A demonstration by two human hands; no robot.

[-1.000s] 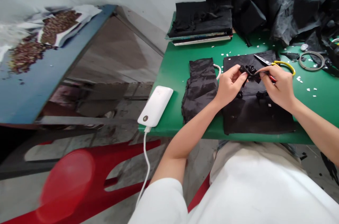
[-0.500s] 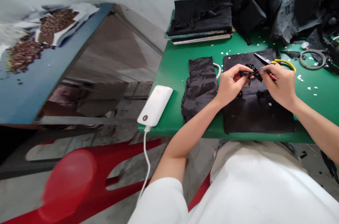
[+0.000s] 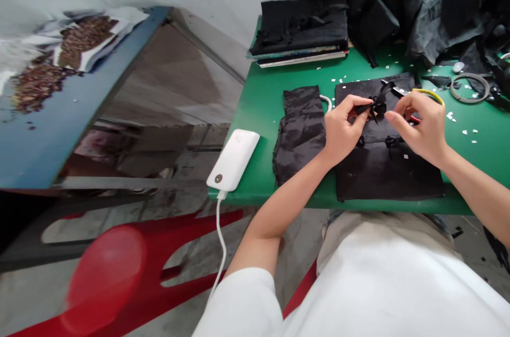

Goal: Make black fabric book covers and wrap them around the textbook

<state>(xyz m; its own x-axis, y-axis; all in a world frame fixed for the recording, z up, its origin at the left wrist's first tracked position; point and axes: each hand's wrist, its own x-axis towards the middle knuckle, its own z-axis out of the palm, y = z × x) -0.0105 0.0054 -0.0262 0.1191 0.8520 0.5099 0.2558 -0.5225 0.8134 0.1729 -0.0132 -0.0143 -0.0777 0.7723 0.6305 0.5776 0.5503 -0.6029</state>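
Note:
My left hand (image 3: 343, 127) pinches a small black ribbon bow (image 3: 374, 106) just above a flat black cloth (image 3: 386, 167) on the green table (image 3: 258, 114). My right hand (image 3: 422, 127) is close on the bow's right side, thumb and forefinger curled near it; whether they touch it I cannot tell. Yellow-handled scissors (image 3: 418, 93) lie on the cloth just behind my right hand, partly hidden by it. Another small black bow (image 3: 392, 141) rests on the cloth below my hands.
A crumpled black cloth piece (image 3: 299, 129) lies left of my hands. A white power bank (image 3: 234, 159) with cable sits at the table's left edge. Stacked books under black fabric (image 3: 303, 34), black sheeting (image 3: 438, 2) and a ring (image 3: 470, 87) are behind. A red stool (image 3: 119, 273) stands below.
My left hand has lifted and turned the bow slightly upward. My right hand's fingers have drawn a little away from it and opened somewhat.

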